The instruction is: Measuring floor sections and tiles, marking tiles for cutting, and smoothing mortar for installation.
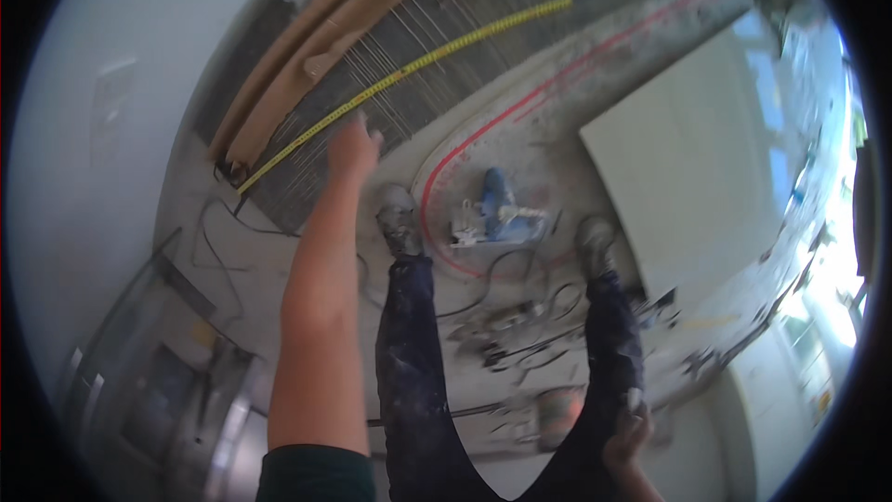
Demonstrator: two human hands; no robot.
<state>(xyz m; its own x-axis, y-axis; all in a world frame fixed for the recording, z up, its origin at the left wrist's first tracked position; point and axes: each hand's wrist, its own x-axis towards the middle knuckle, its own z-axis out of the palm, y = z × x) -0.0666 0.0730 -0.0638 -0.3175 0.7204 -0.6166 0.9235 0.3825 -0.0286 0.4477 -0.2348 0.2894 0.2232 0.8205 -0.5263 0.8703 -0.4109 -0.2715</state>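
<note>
My left hand (351, 149) reaches over dark sheet flooring just below a yellow tape measure (465, 37) stretched diagonally across it; its fingers are blurred, so I cannot tell whether they hold anything. My right hand (632, 437) is low beside my right leg, fingers closed around a small pale object (636, 401) that I cannot make out. Between my feet lies a blue power tool (494, 194) with a metal base plate and a cord, inside a red line marked on the pale floor.
Long brown cardboard (372, 9) lies along the upper left, beside a white wall (84, 204). A large pale board (688, 167) is at the right. Cords and dark tools (502, 344) lie below the power tool. Glass or metal panels (186, 381) stand at lower left.
</note>
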